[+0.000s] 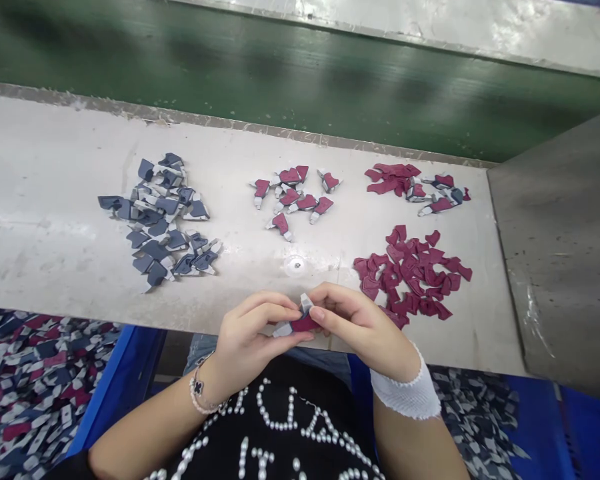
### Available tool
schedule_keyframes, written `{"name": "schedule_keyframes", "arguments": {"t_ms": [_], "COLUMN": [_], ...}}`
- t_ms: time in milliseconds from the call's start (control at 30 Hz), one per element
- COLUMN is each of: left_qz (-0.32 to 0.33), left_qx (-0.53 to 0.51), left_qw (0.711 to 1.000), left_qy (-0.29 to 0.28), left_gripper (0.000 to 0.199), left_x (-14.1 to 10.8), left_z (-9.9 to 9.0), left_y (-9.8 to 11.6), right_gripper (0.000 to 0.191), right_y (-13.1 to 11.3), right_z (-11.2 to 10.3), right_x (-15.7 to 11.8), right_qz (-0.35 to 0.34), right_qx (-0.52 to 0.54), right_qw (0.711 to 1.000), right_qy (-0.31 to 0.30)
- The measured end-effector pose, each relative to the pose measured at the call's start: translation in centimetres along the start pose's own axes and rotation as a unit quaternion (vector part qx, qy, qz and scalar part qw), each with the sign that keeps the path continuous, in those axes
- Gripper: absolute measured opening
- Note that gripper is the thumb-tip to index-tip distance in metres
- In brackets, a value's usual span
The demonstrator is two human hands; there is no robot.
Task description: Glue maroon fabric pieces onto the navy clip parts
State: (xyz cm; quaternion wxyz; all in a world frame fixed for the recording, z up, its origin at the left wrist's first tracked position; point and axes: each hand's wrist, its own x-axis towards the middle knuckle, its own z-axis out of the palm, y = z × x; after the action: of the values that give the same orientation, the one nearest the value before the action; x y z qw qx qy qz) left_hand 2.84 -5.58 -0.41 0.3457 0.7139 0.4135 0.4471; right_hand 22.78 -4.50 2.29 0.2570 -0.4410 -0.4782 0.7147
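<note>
Between both hands, near the bench's front edge, is a small plastic part (303, 323) in white, grey and maroon. My left hand (255, 330) pinches its left side between thumb and fingers. On its maroon face presses the thumb of my right hand (357, 327), with the fingers curled behind. Beyond the hands lies a group of similar parts with maroon faces (290, 197). A pile of loose maroon pieces (415, 273) sits just right of my right hand. To the left is a heap of grey-and-white parts (163, 223).
A stack of maroon pieces (393, 179) lies at the back right beside a few joined parts (437, 193). Blue bins of parts stand below the white bench (260, 280), one left (40, 387) and one right (475, 413). A green wall (280, 87) and a metal panel (560, 253) border the bench.
</note>
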Motion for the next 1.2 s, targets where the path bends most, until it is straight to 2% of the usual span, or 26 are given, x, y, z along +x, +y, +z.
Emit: {"name": "schedule_keyframes", "arguments": {"t_ms": [233, 433, 567, 667, 767, 933, 1033, 1200], "left_qz": [0.027, 0.031, 0.011, -0.019, -0.007, -0.001, -0.042, -0.177], "left_qx": [0.029, 0.039, 0.002, -0.023, 0.001, 0.063, 0.052, -0.054], "left_qw": [0.999, 0.999, 0.999, 0.998, 0.999, 0.997, 0.996, 0.981], "left_qy": [0.006, 0.018, 0.050, 0.063, 0.036, -0.043, -0.054, -0.058], "left_gripper": [0.021, 0.024, 0.028, 0.029, 0.027, 0.021, 0.015, 0.014], "left_x": [-0.3, -0.5, -1.0, -1.5, -1.5, -0.7, -0.3, -0.3], "left_z": [0.1, 0.1, 0.0, -0.2, -0.4, -0.8, -0.9, -0.8], "left_y": [0.1, 0.0, -0.1, -0.3, -0.3, 0.7, 1.3, 1.7], "right_gripper": [0.025, 0.026, 0.020, 0.018, 0.019, 0.022, 0.020, 0.024], "right_y": [-0.7, -1.0, -1.3, -1.7, -2.1, -2.2, -2.1, -2.6], "right_z": [1.0, 2.1, 2.4, 2.3, 2.2, 2.4, 2.4, 2.1], "right_x": [-0.4, -0.3, -0.8, -1.7, -2.4, -2.6, -2.4, -2.3], "right_qz": [-0.028, -0.025, -0.039, -0.055, -0.067, -0.103, -0.095, -0.097], "right_qx": [-0.166, -0.192, -0.192, -0.236, -0.289, -0.357, -0.387, -0.420], "right_qw": [0.984, 0.978, 0.979, 0.970, 0.954, 0.928, 0.917, 0.902], "right_qy": [0.054, 0.079, 0.059, 0.039, 0.041, 0.037, 0.026, -0.021]}}
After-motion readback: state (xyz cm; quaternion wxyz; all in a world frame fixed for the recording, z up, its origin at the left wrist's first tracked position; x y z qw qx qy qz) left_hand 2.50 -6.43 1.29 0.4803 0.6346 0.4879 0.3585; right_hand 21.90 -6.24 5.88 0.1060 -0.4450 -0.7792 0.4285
